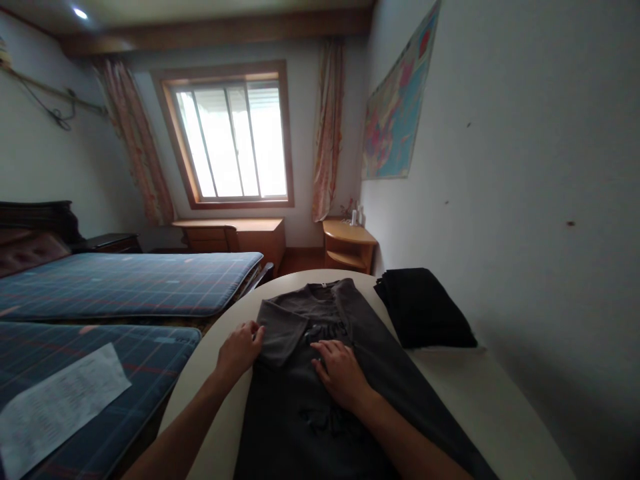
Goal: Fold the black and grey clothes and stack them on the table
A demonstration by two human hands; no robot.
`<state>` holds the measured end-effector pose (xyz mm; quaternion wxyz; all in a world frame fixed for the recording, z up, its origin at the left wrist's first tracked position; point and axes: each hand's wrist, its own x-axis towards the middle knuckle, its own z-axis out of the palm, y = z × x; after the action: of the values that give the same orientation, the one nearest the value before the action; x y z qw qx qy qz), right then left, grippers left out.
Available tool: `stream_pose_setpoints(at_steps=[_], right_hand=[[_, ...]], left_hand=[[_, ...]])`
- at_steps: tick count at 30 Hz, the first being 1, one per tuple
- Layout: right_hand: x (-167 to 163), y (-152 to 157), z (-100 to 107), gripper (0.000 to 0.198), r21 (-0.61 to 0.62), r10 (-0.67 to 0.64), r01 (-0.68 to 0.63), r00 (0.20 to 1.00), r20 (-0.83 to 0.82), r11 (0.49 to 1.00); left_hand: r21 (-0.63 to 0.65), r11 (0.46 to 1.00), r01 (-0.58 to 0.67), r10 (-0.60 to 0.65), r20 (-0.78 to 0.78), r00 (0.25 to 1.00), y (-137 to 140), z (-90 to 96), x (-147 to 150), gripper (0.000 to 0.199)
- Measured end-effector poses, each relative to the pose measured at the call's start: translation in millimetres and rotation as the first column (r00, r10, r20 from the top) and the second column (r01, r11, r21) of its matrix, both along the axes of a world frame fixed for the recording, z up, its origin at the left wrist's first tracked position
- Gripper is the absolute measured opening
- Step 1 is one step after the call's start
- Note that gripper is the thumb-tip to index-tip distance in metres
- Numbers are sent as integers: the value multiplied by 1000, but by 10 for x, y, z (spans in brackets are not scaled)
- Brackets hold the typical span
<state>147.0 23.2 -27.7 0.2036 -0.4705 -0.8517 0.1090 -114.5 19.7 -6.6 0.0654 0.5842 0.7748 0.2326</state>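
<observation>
A dark grey short-sleeved garment (295, 393) lies spread out on a round-edged pale table (210, 373), its collar at the far end. One sleeve is folded inward over the chest on the left. At that sleeve's outer edge is my left hand (241, 350), fingers loosely bent and apart, with no cloth visibly gripped. My right hand (343, 373) rests on the middle of the garment, fingers stretched out beside a dark gathered detail on the front. A second bunched patch of cloth shows lower down, near my right wrist.
A stack of folded black cloth (425, 307) sits on the table's right side, against the wall. Left of the table are beds with blue plaid mattresses (130, 283); a printed sheet (67, 407) lies on the nearer one. A corner shelf (350, 233) stands beyond the table.
</observation>
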Motion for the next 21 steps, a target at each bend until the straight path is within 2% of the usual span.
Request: stream_pose_setpoints(at_steps=[4, 6, 9, 13, 15, 18, 21], right_hand=[[-232, 222, 111, 32, -68, -82, 83, 997, 14, 994], [-376, 411, 146, 32, -98, -149, 150, 989, 16, 984], [-581, 699, 139, 37, -102, -244, 244, 970, 13, 965], [-753, 971, 91, 33, -98, -321, 320, 947, 10, 942], [-768, 1058, 95, 30, -86, -334, 333, 943, 1, 939], [-723, 1135, 139, 37, -52, -369, 369, 929, 0, 928], [-709, 1121, 183, 35, -15, -366, 367, 930, 26, 930]], left_hand=[[44, 998, -39, 36, 78, 996, -101, -154, -15, 28], [105, 994, -14, -2, 155, 988, -145, -251, -34, 26], [184, 980, 69, -112, 239, 964, -213, -381, -89, 33], [239, 949, 205, -249, 174, 953, -283, -469, -125, 51], [225, 945, 235, -267, 123, 956, -289, -483, -104, 57], [173, 965, 197, -216, 99, 971, -267, -484, -41, 53], [125, 981, 148, -160, 92, 983, -259, -457, 34, 40]])
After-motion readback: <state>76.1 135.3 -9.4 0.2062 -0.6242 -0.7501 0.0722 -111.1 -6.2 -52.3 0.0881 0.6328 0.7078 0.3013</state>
